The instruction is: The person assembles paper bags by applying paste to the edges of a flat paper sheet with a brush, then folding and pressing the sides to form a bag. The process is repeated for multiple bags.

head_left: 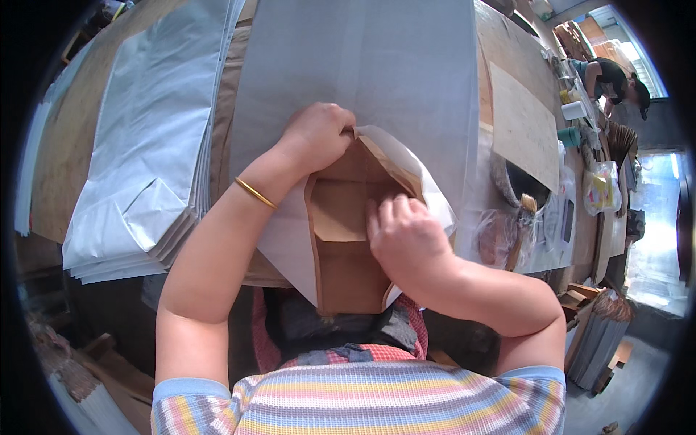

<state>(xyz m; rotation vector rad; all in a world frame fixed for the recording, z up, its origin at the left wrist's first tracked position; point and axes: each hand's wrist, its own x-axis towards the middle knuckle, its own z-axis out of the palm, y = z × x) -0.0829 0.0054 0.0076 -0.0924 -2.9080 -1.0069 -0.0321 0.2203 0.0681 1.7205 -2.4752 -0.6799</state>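
A large white paper bag with a brown lining (351, 210) lies in front of me, its near end spread apart so that the brown inside shows. My left hand (319, 138) pinches the far edge of this opening, with a gold bangle on that wrist. Inside the opening, toward its right side, is my right hand (407, 232); its fingers are bent against the brown paper and their tips are partly hidden. Under the bag lie more white paper sheets or bags (362, 65), running away to the far edge of the view.
A stack of white paper bags with folded ends (138, 167) lies at the left. On the right are a pale board (533, 130), a brush (528, 206) and clear plastic. Another person (616, 80) bends over a bench at the far right. Bundled bags (605, 333) stand lower right.
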